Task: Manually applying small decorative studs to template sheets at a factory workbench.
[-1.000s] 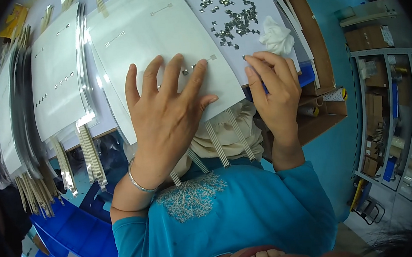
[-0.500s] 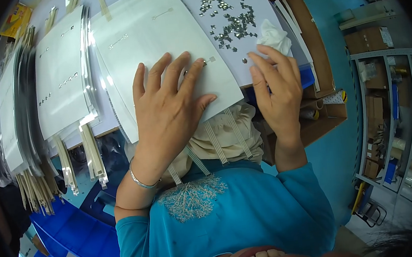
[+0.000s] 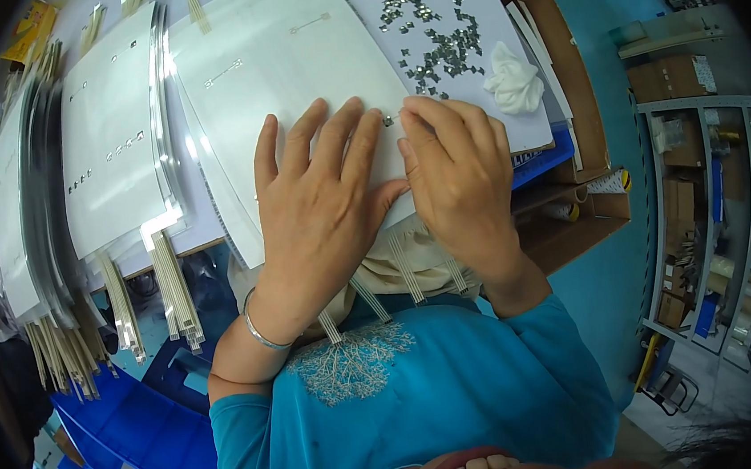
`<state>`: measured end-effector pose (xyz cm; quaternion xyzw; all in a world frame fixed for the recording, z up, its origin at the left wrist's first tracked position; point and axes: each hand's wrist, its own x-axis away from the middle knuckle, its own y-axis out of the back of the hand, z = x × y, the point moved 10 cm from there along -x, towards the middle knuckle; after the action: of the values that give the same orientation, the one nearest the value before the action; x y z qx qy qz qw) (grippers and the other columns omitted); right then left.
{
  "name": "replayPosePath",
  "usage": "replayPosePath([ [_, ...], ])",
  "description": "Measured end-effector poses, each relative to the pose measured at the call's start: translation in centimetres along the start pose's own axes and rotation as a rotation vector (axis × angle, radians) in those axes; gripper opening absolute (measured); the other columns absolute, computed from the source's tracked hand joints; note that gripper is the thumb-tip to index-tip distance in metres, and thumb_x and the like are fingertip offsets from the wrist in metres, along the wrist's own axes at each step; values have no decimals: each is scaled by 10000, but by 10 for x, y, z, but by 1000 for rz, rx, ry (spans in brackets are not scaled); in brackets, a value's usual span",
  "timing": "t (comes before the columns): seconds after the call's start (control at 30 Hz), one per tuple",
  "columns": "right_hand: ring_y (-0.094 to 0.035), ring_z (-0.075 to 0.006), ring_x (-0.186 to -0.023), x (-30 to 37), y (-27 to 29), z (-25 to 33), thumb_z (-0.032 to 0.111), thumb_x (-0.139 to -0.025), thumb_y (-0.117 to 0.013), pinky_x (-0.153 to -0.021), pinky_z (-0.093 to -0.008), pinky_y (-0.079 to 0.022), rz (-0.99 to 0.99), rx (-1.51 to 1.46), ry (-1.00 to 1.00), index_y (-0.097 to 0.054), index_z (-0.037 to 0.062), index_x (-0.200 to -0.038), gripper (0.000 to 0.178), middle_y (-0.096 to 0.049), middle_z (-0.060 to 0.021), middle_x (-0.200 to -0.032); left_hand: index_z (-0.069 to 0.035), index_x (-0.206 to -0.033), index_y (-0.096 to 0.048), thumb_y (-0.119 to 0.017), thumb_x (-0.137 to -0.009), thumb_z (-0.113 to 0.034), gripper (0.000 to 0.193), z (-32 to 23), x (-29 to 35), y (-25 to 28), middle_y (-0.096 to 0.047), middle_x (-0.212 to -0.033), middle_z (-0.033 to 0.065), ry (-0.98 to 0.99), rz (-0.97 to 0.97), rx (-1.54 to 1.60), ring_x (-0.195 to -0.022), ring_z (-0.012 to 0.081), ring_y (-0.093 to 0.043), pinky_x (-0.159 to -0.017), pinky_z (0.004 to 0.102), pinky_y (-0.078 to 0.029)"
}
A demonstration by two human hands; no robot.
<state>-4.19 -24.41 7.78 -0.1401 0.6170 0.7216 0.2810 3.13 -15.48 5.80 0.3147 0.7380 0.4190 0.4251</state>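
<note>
A white flat sheet [image 3: 290,72] with small printed marks lies on the table in front of me, its ribbon-like tails [image 3: 407,267] hanging over the near edge. My left hand [image 3: 322,185] rests flat on it, fingers spread. At the sheet's right edge is my right hand [image 3: 459,173], thumb and fingertips pinched together; whatever they hold is hidden. A small dark metallic piece [image 3: 388,121] sits on the sheet between the two hands. Many similar shiny metal pieces [image 3: 447,48] are scattered on the table beyond my right hand. Right of them lies a crumpled white cloth or tissue [image 3: 514,79].
Left of the sheet lies a stack of similar sheets [image 3: 110,106], with a thicker stack [image 3: 20,203] farther left. A cardboard box [image 3: 572,83] stands at the table's right side. Below left is a blue bin [image 3: 135,443]; shelving [image 3: 722,213] stands far right.
My right hand has moved left from beside the loose pieces to the sheet's right edge, its fingers now pinched. My left hand has shifted slightly right, still flat.
</note>
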Motion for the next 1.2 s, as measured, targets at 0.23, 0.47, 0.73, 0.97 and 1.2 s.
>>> replayPosePath([
  [0.23,-722,-273,-1129,25,28,-64,9,-996,-745,-947,-390,-582,-177,-303,-275,-813,14,-1155,174,-747,-127,-1276,-108,-1449,-653,-804,-914,-465,661,-1,2,3,-650,-1448,76,11,-7,-17,-1411,327,-560,-1253,612,-327],
  [0.47,-744,-221,-1023,43,29,-65,8,-1006,-758,-868,-341,-597,-209,-343,-275,-814,1,-1168,172,-759,-112,-1181,-256,-1522,-651,-761,-940,-540,657,-11,-7,4,-659,-1393,60,-3,31,-138,-1362,294,-587,-1243,574,-359],
  [0.73,-748,-224,-954,38,29,-78,18,-1006,-754,-800,-334,-599,-190,-246,-287,-809,-3,-1150,156,-764,-107,-1141,-255,-1462,-709,-742,-960,-526,571,-16,-11,-8,-651,-1354,72,-25,22,-180,-1300,317,-599,-1221,570,-381],
  [0.97,-727,-290,-989,32,31,-65,42,-979,-769,-851,-386,-586,-132,-217,-135,-803,-1,-1133,163,-759,-107,-1107,-172,-1419,-712,-802,-933,-471,577,-9,-14,-2,-651,-1361,85,8,14,-42,-1330,319,-590,-1204,575,-397],
  [1.2,-721,-289,-974,34,28,-62,46,-967,-776,-832,-403,-583,-101,-160,-117,-806,0,-1110,153,-748,-96,-1080,-139,-1535,-623,-750,-1001,-458,635,13,-9,13,-599,-1571,140,30,-111,-114,-1479,389,-524,-1258,554,-372],
])
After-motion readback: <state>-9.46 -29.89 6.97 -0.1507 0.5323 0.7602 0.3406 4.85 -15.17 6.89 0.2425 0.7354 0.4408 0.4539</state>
